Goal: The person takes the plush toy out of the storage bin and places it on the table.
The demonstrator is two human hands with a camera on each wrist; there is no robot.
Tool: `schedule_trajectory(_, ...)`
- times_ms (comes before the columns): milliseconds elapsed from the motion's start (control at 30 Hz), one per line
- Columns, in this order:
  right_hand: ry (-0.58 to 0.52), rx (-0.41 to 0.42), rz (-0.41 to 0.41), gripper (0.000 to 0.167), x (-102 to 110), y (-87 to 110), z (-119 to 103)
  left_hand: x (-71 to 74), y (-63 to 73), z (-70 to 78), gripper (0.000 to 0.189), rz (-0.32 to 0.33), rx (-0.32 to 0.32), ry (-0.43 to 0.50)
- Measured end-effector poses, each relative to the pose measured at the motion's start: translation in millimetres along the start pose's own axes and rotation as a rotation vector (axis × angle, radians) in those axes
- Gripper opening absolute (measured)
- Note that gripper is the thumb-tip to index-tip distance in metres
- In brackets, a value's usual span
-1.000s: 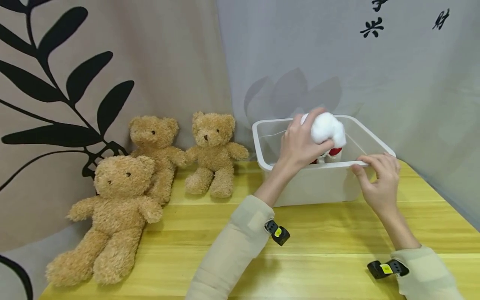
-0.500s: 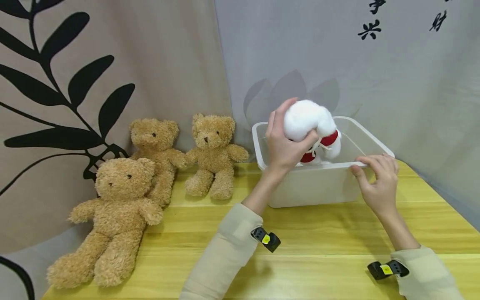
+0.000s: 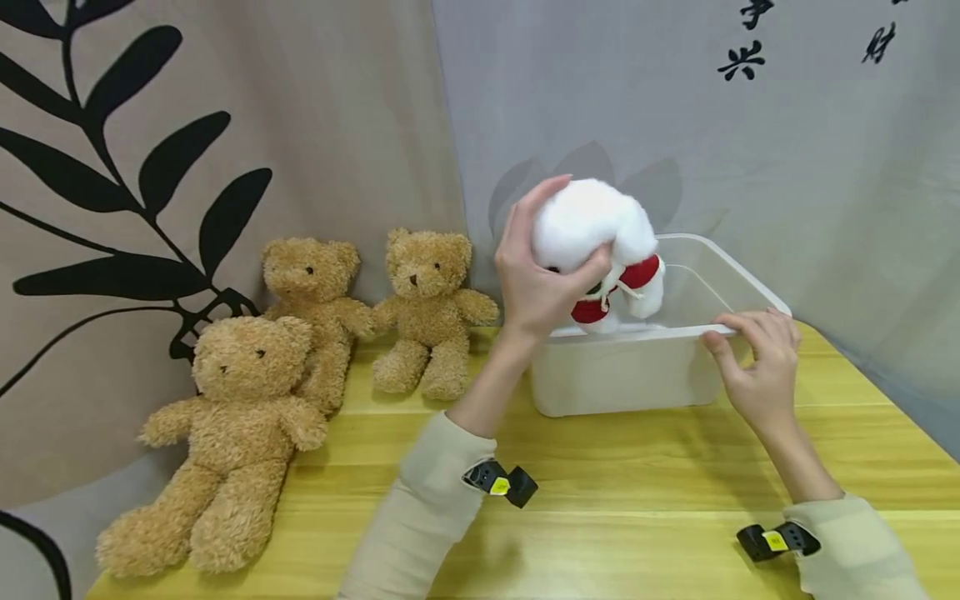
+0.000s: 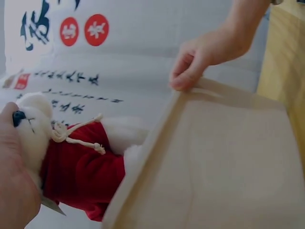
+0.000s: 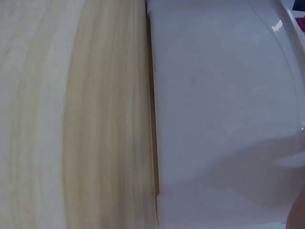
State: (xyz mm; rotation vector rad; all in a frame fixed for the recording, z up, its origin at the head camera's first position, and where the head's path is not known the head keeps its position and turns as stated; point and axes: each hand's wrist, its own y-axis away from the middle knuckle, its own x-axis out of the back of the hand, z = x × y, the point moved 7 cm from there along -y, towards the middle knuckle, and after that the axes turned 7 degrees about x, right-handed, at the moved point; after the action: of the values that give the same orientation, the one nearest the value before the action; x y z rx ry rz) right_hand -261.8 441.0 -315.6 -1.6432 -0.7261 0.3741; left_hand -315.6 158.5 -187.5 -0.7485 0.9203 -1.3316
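My left hand point(image 3: 534, 283) grips a white teddy bear point(image 3: 588, 215) by its head, above the left part of a white plastic bin point(image 3: 626, 377). The bear wears a red hoodie point(image 4: 86, 160) with pale drawstrings, plain in the left wrist view; its lower body is hidden behind the bin's front wall. At the bin's front right corner, my right hand point(image 3: 761, 367) pinches the rim, fingers over the edge and thumb on the outer side. The right wrist view shows mostly the bin's wall point(image 5: 224, 95).
Three brown teddy bears sit on the left: a large one point(image 3: 243, 433) in front, one point(image 3: 307, 271) behind it, and a smaller one point(image 3: 427, 312) near the bin. A wooden table point(image 3: 600, 500) carries everything, with a printed cloth backdrop point(image 3: 337, 108) behind.
My left hand has lifted the white teddy bear up and moved it left, so more of its red hoodie shows above the rim. The right hand has stayed on the bin.
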Motion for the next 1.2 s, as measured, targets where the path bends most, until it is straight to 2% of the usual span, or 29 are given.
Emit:
schedule_trajectory(200, -0.007, -0.006, 0.0, 0.069, 1.5, 0.0, -0.3, 22.1, -9.4, 11.4, 0.063, 0.022, 0.015, 0.112)
schedule_trajectory(300, -0.008, -0.007, 0.0, 0.069, 2.7, 0.2, -0.6, 32.2, -12.7, 17.5, 0.062, 0.02, 0.02, 0.117)
schedule_trajectory(467, -0.008, -0.008, -0.003, 0.068, 3.8, 0.8, -0.1, 50.0, -14.1, 28.9, 0.059, 0.024, -0.013, 0.116)
schedule_trajectory(633, -0.007, -0.01, -0.005, 0.068, 4.1, 1.3, 0.1, 68.1, -12.1, 37.2, 0.058, 0.028, -0.036, 0.085)
schedule_trajectory(800, -0.008, -0.007, -0.001, 0.069, 3.9, 0.8, -0.3, 86.6, -6.0, 38.6, 0.059, 0.015, -0.03, 0.023)
schedule_trajectory(1033, -0.008, 0.006, 0.003, 0.069, 1.0, 0.5, -2.3, 111.9, 3.8, 32.7, 0.063, -0.022, 0.045, -0.028)
schedule_trajectory(1200, -0.009, 0.005, 0.003, 0.069, 0.3, -0.9, -4.0, 129.8, 7.0, 34.3, 0.061, -0.017, 0.071, -0.036)
